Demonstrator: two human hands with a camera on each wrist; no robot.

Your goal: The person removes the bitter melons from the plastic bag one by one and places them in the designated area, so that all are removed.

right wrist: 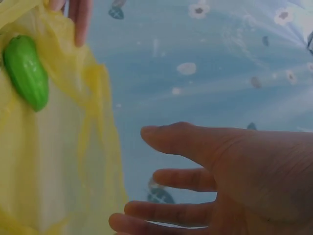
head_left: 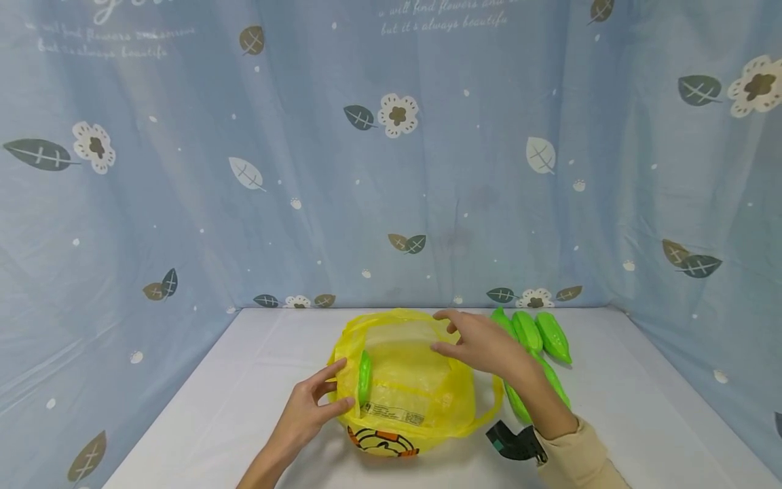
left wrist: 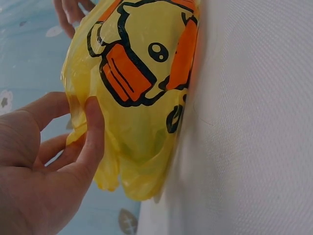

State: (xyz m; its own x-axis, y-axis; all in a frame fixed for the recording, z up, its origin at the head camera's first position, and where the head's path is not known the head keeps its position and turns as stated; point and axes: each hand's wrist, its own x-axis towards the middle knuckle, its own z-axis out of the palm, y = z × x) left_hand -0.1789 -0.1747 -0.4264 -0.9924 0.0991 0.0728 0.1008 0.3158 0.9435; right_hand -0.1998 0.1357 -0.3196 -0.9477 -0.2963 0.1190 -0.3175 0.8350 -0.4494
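A yellow plastic bag (head_left: 421, 407) with a printed cartoon duck lies on the table, its mouth spread wide. My left hand (head_left: 308, 404) pinches the bag's left rim; the left wrist view shows the thumb on the duck side and other fingers behind the film. Inside the bag, against its left side, is one glossy green, elongated vegetable-like piece (head_left: 364, 378), seen whole in the right wrist view. Over the bag's right rim, my right hand (head_left: 482, 343) hovers with fingers apart and nothing between them.
Several more green pieces (head_left: 552, 336) lie on the white table (head_left: 275, 353) right of the bag, partly hidden by the right forearm. A black device (head_left: 516, 441) sits at the right wrist. A blue patterned curtain (head_left: 391, 170) hangs behind and along both sides.
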